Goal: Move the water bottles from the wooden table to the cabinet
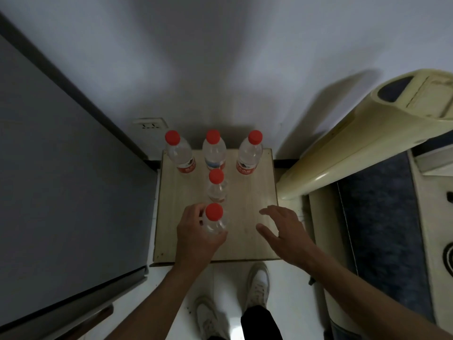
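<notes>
We cannot read the labels on the bottles, and the body of the nearest bottle [215,222] is partly hidden by our left hand [196,235], whose fingers curl round it in a firm grip just below its red cap; our right hand [285,231] hovers over the surface [250,204] with fingers spread apart, holding nothing; whether it touches the wood we cannot tell. A second bottle [217,186] stands just behind the held one, and three more stand in a row along the far edge: left [180,153], middle [213,150], right [248,153]; all are upright on the surface. A wall socket [149,123] sits behind the left one. A dark grey cabinet [61,168] rises close on the left, its lower part cut off by the frame; a cream chair [367,133] with a blue seat crowds the right edge, also cut off. The right half of the surface lies bare; below its near edge our shoes [257,288] stand on the pale floor.
</notes>
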The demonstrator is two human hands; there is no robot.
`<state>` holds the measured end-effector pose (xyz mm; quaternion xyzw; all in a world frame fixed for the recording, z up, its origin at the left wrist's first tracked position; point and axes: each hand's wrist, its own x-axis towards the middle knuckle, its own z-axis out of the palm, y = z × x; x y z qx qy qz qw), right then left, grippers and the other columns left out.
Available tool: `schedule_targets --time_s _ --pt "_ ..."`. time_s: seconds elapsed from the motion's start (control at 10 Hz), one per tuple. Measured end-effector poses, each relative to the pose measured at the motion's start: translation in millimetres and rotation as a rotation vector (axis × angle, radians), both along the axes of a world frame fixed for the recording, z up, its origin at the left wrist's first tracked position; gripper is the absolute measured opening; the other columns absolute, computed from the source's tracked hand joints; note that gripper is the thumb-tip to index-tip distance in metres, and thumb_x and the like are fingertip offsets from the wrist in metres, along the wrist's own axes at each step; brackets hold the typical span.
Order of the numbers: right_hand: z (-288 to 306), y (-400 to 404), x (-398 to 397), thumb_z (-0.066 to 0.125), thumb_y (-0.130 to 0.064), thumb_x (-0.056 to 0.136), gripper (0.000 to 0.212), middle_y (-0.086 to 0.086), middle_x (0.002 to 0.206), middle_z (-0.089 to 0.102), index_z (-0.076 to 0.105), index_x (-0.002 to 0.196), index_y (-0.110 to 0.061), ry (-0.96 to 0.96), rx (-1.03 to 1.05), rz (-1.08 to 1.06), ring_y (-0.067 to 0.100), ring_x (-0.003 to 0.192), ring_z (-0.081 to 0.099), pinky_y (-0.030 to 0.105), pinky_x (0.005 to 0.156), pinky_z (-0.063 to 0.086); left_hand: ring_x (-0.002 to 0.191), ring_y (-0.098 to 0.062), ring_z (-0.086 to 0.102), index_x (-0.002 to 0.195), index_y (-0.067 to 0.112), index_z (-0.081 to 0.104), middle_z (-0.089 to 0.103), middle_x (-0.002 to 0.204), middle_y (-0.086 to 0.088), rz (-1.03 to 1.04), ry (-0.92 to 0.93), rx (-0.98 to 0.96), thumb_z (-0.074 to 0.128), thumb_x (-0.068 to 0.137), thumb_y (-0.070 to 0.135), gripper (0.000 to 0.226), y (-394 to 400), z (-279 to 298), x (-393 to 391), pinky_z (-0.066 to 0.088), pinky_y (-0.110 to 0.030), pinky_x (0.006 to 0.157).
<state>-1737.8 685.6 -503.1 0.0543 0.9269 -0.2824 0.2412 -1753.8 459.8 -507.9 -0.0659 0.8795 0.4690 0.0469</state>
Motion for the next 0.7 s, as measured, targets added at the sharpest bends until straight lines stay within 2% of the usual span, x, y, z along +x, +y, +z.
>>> schedule_targets --time_s 0.1,0.2,0.3,0.5,0.6,0.7 --pt "-7.9 0.6 2.0 0.037 -0.063 0.093 0.058 -0.006 0.153 0.039 0.043 0.140 -0.031 -0.008 -0.016 -0.004 0.017 0.143 0.026 0.045 0.116 0.028 0.085 -0.006 0.061 0.107 0.026 0.058 0.061 0.100 0.007 0.019 -0.009 -0.002 0.094 0.063 0.029 0.057 1.8 -17.3 -0.1 0.058 -0.028 0.072" --pt "-12.5 0.4 2.7 0.033 -0.066 0.088 0.064 -0.006 0.151 0.040 0.044 0.140 -0.031 -0.018 -0.030 -0.014 0.016 0.142 0.029 0.044 0.116 0.028 0.084 -0.005 0.060 0.106 0.025 0.057 0.060 0.101 0.007 0.029 0.005 -0.016 0.094 0.063 0.028 0.057 4.3 -29.0 -0.5 0.054 -0.023 0.071" --pt "-15.1 -0.7 4.5 0.043 -0.053 0.097 0.050 -0.006 0.152 0.039 0.043 0.140 -0.030 -0.020 -0.031 -0.025 0.017 0.142 0.027 0.041 0.115 0.026 0.085 -0.005 0.059 0.107 0.026 0.055 0.059 0.102 0.005 -0.011 0.028 -0.032 0.093 0.065 0.026 0.057 6.0 -32.3 1.8 0.053 -0.020 0.071" --pt "-11.5 -1.5 6.1 0.045 -0.049 0.097 0.048 -0.005 0.152 0.039 0.043 0.140 -0.029 -0.037 -0.043 -0.040 0.017 0.142 0.028 0.041 0.115 0.026 0.090 -0.008 0.059 0.112 0.025 0.055 0.058 0.107 0.005 -0.066 0.037 -0.051 0.091 0.067 0.027 0.058 5.9 -33.4 0.8 0.055 -0.026 0.076" --pt "-7.2 -0.5 5.2 0.045 -0.050 0.097 0.049 -0.004 0.150 0.042 0.044 0.140 -0.028 0.003 -0.038 -0.035 0.017 0.141 0.031 0.038 0.113 0.027 0.094 -0.009 0.058 0.117 0.026 0.055 0.059 0.109 0.007 -0.093 0.013 -0.078 0.089 0.069 0.034 0.059 2.4 -31.6 1.6 0.054 -0.027 0.080" --pt "-1.0 -1.0 3.5 0.046 -0.050 0.097 0.049 -0.004 0.150 0.042 0.044 0.140 -0.027 -0.001 -0.022 -0.044 0.017 0.141 0.031 0.039 0.113 0.027 0.111 -0.016 0.056 0.133 0.023 0.051 0.059 0.123 0.003 -0.104 -0.167 -0.181 0.086 0.068 0.034 0.075 -4.5 -24.9 7.4 0.051 -0.034 0.090"
